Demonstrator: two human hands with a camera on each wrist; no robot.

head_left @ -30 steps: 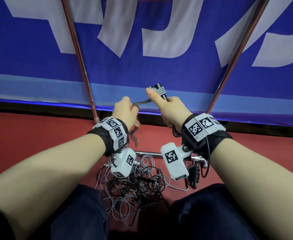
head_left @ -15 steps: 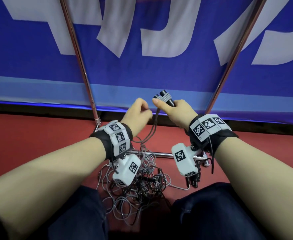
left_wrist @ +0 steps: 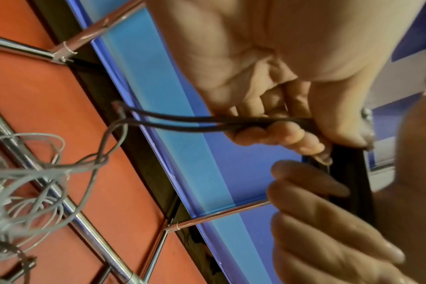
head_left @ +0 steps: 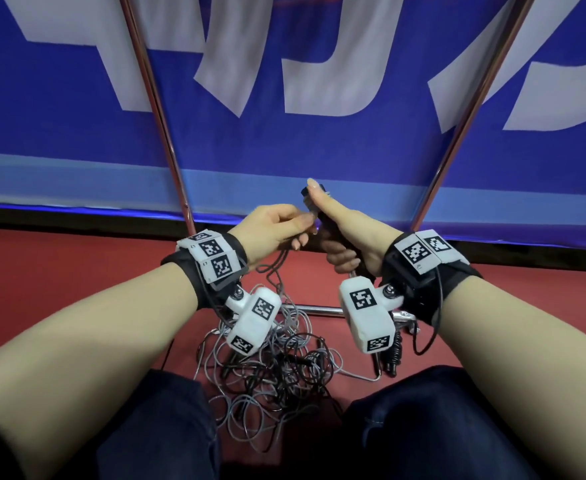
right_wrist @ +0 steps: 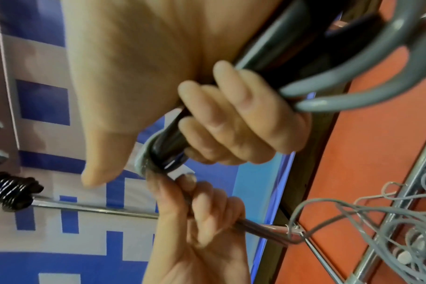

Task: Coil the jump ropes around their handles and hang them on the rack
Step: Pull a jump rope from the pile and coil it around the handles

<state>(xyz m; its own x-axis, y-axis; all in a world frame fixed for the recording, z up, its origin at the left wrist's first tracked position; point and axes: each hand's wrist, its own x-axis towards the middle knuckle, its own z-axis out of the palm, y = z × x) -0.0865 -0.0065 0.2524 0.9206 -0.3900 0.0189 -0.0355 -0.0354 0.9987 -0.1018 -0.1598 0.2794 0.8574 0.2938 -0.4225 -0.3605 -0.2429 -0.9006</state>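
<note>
Since a second ago both hands have closed in on each other and the handles have tipped from leaning right to near upright; the left hand (head_left: 272,230), then a gap away with rope stretched across, now sits fingertip to thumb against the right hand (head_left: 348,233).

Right hand: fist wrapped round the black handles (right_wrist: 169,138), four fingers curled over the shaft, thumb (head_left: 322,202) laid straight up along it — pressing on the grey turns of rope (right_wrist: 144,159) wound near the top end. Forearm angled inward, wrist cocked up.

Left hand: fingers bent and bunched, pinching a doubled run of dark rope (left_wrist: 182,123) between thumb and fingertips, right beside the wound section. From the pinch the rope droops and turns grey toward the floor.

Loose rope — a grey and black tangle (head_left: 274,368) — lies on the red floor (head_left: 59,271) between the knees, over the chrome base bar of the rack (head_left: 312,310). Rack uprights (head_left: 160,133) rise either side in front of a blue banner (head_left: 319,157). Right wrist view shows one coiled black rope (right_wrist: 11,190) at the end of a chrome rod; whether it hangs from it I cannot tell.
</note>
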